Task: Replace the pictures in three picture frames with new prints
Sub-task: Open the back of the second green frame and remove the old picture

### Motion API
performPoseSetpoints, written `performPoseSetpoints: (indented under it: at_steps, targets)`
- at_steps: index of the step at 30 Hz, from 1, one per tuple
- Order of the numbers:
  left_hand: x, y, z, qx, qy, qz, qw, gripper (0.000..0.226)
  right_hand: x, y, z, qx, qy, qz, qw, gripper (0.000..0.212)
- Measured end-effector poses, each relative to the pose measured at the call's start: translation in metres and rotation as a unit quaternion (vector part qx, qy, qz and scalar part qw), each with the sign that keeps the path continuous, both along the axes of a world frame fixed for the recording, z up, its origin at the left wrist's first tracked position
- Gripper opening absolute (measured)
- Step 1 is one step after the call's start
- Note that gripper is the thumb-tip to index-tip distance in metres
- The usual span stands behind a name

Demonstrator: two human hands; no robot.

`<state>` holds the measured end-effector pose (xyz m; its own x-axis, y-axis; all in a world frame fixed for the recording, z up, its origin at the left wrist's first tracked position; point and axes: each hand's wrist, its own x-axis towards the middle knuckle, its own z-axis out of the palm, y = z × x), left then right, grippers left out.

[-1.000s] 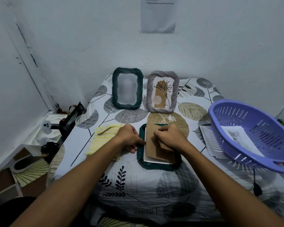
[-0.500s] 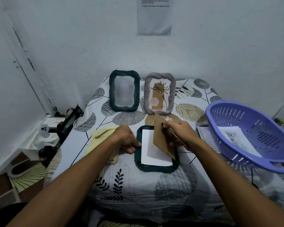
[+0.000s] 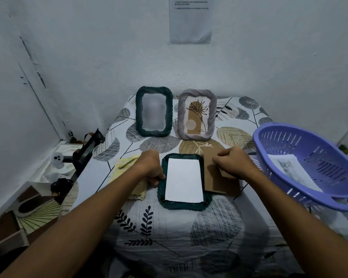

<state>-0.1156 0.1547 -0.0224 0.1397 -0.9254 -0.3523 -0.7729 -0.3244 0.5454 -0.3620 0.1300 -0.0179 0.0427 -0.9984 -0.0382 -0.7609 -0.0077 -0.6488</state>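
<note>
A dark green frame (image 3: 184,204) lies face down in front of me, with the white back of a print (image 3: 183,180) showing inside it. My left hand (image 3: 152,167) grips the frame's left edge. My right hand (image 3: 232,162) holds the brown cardboard backing (image 3: 223,184), laid flat on the table just right of the frame. At the back stand a second dark green frame (image 3: 154,111) with a blurred picture and a grey frame (image 3: 197,114) with a plant drawing.
A purple plastic basket (image 3: 309,167) at the right holds a cat print (image 3: 289,168), with more paper under it. A yellow cloth (image 3: 127,166) lies left of my left hand. The patterned table (image 3: 169,237) meets the wall behind. Clutter sits on the floor at left.
My right hand lifted the cardboard backing off the lying frame and carried it to the right, down onto the table. The white print back is now uncovered. My left hand stayed on the frame.
</note>
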Motion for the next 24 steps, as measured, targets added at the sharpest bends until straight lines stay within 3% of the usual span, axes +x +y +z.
performPoseSetpoints:
  at_steps: [11,21,24]
  targets:
    - [0.008,-0.001,0.004,0.016,-0.032,-0.003,0.999,0.021,-0.007,0.003,-0.020,0.009,0.109,0.018,0.994,0.032]
    - [0.011,0.001,0.004,-0.003,-0.023,-0.004,1.000,0.023,0.002,0.022,-0.037,-0.053,0.290,0.024,0.955,0.038]
    - [0.014,0.002,0.003,-0.006,-0.008,-0.005,1.000,0.025,0.008,0.025,-0.031,-0.078,0.284,0.007,0.955,0.038]
